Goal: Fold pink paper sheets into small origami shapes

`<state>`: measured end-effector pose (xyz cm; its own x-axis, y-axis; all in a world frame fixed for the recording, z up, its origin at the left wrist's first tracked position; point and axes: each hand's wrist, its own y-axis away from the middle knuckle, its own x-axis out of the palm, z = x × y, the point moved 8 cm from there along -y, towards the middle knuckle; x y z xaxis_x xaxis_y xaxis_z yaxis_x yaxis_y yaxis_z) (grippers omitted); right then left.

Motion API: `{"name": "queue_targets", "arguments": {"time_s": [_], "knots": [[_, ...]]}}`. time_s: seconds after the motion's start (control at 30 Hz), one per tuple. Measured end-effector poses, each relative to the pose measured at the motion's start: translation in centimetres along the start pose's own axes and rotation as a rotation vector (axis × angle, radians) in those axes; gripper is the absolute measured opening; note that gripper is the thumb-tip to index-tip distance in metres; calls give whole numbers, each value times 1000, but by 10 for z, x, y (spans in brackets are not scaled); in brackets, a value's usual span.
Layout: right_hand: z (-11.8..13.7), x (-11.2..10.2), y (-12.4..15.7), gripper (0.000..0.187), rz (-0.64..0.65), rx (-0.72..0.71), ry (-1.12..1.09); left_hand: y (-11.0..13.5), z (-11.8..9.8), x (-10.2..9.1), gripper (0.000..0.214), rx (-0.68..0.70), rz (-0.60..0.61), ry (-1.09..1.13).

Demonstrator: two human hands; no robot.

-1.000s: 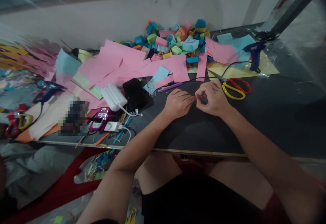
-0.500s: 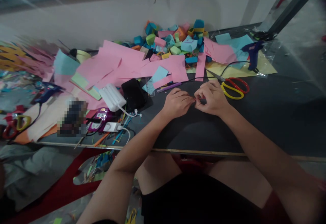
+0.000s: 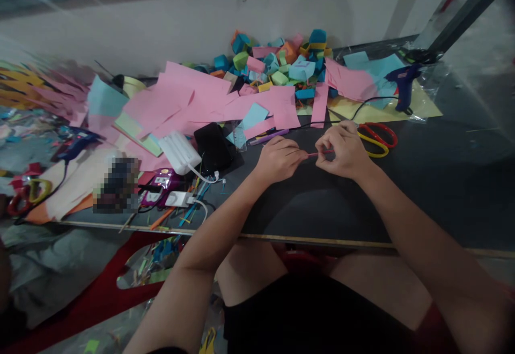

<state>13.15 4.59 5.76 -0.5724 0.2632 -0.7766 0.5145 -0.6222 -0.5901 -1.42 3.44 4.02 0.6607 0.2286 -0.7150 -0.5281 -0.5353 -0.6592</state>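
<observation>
A thin reddish-pink strip (image 3: pixel 313 154), perhaps of paper, stretches level between my two hands above the dark table. My left hand (image 3: pixel 280 158) pinches its left end, fingers pressed together. My right hand (image 3: pixel 341 151) grips it further along between thumb and forefinger, and a short piece shows past the thumb. Just beyond my right hand lie scissors (image 3: pixel 377 150) with one red and one yellow handle, their blades partly hidden by the hand. Behind my left hand a purple pen (image 3: pixel 269 137) rests by a clear ruler (image 3: pixel 238 138).
Pink paper sheets (image 3: pixel 181 94) and a heap of folded paper pieces (image 3: pixel 281 64) line the wall. A blue glue gun (image 3: pixel 404 88) lies back right. To the left are a white power bank (image 3: pixel 179 152), a black phone-like object (image 3: pixel 213 147) and a purple device (image 3: pixel 163 185). A person sits at far left.
My hands have moved apart, the right one going rightward, and a longer length of the pink strip now shows between them. The view has shifted slightly.
</observation>
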Motion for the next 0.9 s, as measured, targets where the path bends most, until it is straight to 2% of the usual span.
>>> {"name": "queue_targets", "arguments": {"time_s": [0.13, 0.37, 0.53, 0.63, 0.73, 0.8, 0.9], "knots": [[-13, -8, 1, 33, -52, 20, 10, 1, -10, -14, 19, 159, -147, -116], [-28, -15, 2, 37, -47, 61, 18, 0, -9, -17, 17, 182, -164, -195], [-36, -14, 4, 39, -39, 86, -7, 1, -5, -15, 20, 152, -155, -177], [-37, -20, 4, 40, -59, 43, -26, 3, -3, -16, 18, 150, -172, -166], [-43, -29, 5, 37, -89, 29, -24, 4, 2, -14, 20, 119, -139, -155], [-50, -36, 7, 35, -140, 62, -47, 3, 6, -13, 20, 81, -115, -130], [-64, -39, 10, 28, -205, 190, -196, 0, 12, -13, 21, 7, -66, -15]]}}
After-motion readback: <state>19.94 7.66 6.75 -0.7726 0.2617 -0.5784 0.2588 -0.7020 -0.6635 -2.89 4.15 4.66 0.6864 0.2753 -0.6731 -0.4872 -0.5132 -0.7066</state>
